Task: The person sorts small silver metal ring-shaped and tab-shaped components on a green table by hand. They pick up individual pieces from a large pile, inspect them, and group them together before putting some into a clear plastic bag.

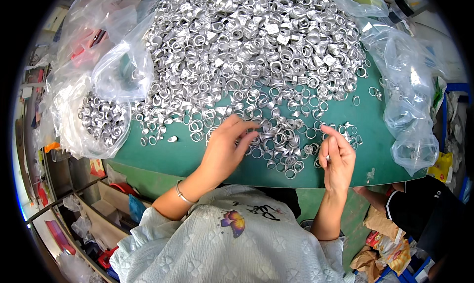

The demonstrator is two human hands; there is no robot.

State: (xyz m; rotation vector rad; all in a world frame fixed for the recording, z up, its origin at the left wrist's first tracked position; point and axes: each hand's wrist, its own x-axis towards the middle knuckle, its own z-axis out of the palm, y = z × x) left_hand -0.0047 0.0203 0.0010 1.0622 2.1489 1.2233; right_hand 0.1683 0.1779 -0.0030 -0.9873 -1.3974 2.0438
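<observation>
Silver-coloured metal rings lie in a large heap (256,41) across the far part of the green table (163,157). Nearer to me is a smaller loose pile of rings (282,139). My left hand (224,147) reaches over the left edge of this pile, thumb and fingers apart, its fingertips close to the rings. To the right of the pile, my right hand (338,158) is turned partly palm up, with its index finger raised and the other fingers curled in. A small silver piece, apparently a ring (328,157), shows at those curled fingers; most of it is hidden.
At the left, a clear plastic bag (64,120) holds more rings (102,117). Another crumpled clear bag (407,100) lies along the right table edge. Below left stands a divided shelf (106,209). Another person's dark sleeve (412,201) is at the lower right, beside paper packages (382,224).
</observation>
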